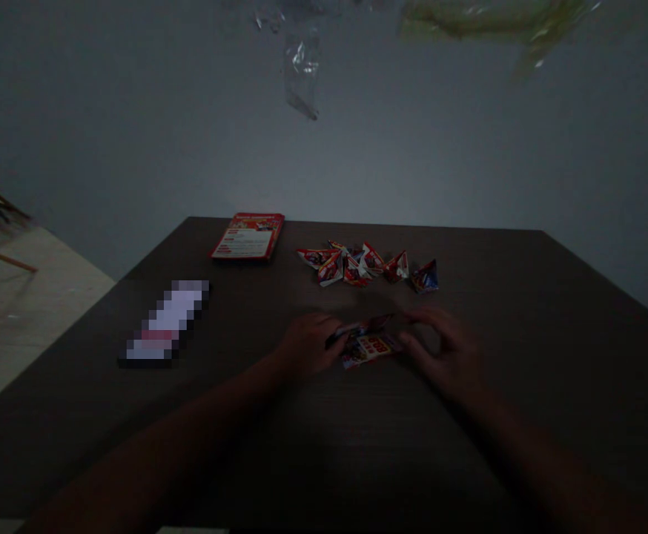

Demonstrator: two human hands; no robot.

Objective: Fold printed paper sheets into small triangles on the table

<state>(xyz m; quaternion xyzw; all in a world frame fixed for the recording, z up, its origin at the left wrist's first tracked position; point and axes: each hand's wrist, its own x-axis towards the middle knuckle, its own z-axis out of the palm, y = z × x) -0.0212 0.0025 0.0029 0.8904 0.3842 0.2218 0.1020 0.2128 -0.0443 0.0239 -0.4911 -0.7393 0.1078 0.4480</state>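
Between my hands is a printed paper leaflet (373,348), partly folded, with one flap raised and large red and yellow lettering on its lower face. My left hand (311,345) grips its left side, fingers closed on the folded edge. At the leaflet's right side is my right hand (446,352), thumb and forefinger apart; the thumb tip is close to the paper's corner, and I cannot tell if it touches. Beyond the hands lie several folded paper pieces (329,268) in red, white and blue, grouped together, with a bluish one (425,277) at the right end.
A stack of red-bordered printed leaflets (246,239) lies at the table's far left. Nearer on the left is a phone (165,322) with its lit screen blurred into blocks. The dark wooden table (524,297) stands against a pale wall (413,148) bearing clear and yellow tape.
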